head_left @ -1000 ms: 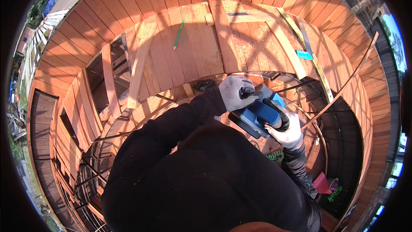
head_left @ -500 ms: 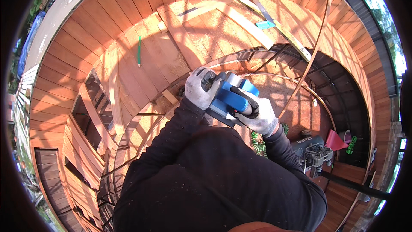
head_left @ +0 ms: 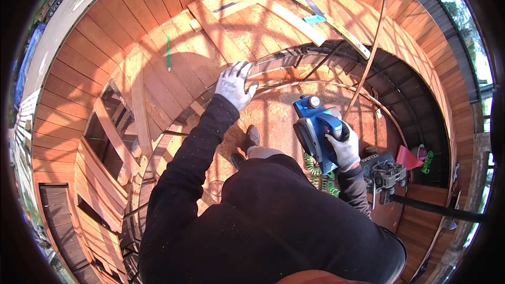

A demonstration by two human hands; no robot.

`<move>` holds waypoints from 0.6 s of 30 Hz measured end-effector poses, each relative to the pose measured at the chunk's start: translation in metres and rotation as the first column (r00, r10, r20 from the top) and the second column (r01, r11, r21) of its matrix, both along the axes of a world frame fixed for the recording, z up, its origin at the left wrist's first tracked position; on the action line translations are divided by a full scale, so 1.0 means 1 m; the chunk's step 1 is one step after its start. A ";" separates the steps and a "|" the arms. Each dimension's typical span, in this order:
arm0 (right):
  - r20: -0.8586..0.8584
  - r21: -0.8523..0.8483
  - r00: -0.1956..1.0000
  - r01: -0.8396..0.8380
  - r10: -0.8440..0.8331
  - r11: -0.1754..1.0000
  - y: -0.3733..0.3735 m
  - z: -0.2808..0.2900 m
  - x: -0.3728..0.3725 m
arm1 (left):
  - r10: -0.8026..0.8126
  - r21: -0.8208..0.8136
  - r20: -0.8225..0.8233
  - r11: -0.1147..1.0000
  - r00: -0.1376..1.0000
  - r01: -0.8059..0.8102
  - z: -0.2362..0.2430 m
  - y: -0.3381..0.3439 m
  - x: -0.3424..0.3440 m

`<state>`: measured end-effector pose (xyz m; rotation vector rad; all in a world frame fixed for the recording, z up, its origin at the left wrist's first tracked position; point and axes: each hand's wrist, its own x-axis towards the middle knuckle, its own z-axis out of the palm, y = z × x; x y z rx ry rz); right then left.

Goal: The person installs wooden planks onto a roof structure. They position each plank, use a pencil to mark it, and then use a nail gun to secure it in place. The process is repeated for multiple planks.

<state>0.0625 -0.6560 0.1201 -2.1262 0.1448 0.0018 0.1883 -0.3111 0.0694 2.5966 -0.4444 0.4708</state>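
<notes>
A blue electric planer (head_left: 313, 129) hangs over the lower level, held by its handle in my right hand (head_left: 344, 147), whose gloved fingers are wrapped round it. My left hand (head_left: 235, 83), also gloved, is raised near the inner edge of the curved wooden bench (head_left: 194, 76), fingers apart and holding nothing; whether it touches the wood is unclear. A green pencil-like stick (head_left: 169, 52) lies on the boards left of it. Below, my legs and shoes show on the dusty floor.
Loose boards (head_left: 289, 20) and a turquoise-handled square (head_left: 314, 19) lie on the bench. A long thin strip (head_left: 374, 47) slants down at right. An air compressor (head_left: 384, 176), green coiled hose (head_left: 315, 171) and red funnel-like object (head_left: 406, 158) sit lower right. Openings between planks (head_left: 108, 131) show at left.
My left hand has let go of the planer and moved up and left, opening. My right hand has carried the planer rightward and down, turning it. The view has shifted.
</notes>
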 end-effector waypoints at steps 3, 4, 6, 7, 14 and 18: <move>0.066 -0.039 0.997 0.035 -0.033 0.999 -0.014 0.001 -0.018 | 0.020 0.251 -0.072 0.968 0.997 -0.002 -0.023 -0.079 0.069; 0.053 -0.072 0.997 0.057 -0.054 0.996 -0.015 0.009 -0.024 | 0.060 0.350 -0.145 0.937 0.988 -0.006 -0.015 -0.095 0.086; 0.113 -0.063 0.991 0.081 -0.074 0.995 -0.030 -0.002 -0.031 | 0.097 0.416 -0.184 0.909 0.978 -0.012 -0.014 -0.102 0.113; 0.116 -0.052 0.989 0.101 -0.095 0.994 -0.037 -0.005 -0.035 | 0.130 0.458 -0.283 0.889 0.950 0.015 -0.029 -0.105 0.121; 0.140 -0.138 0.987 0.095 -0.075 0.986 -0.113 -0.059 -0.018 | 0.093 0.306 -0.509 0.949 0.856 0.079 0.000 -0.092 0.128; -0.064 0.246 0.995 0.088 -0.074 0.965 -0.128 -0.052 0.007 | 0.545 -0.146 -0.034 0.827 0.838 -0.543 0.014 -0.003 0.061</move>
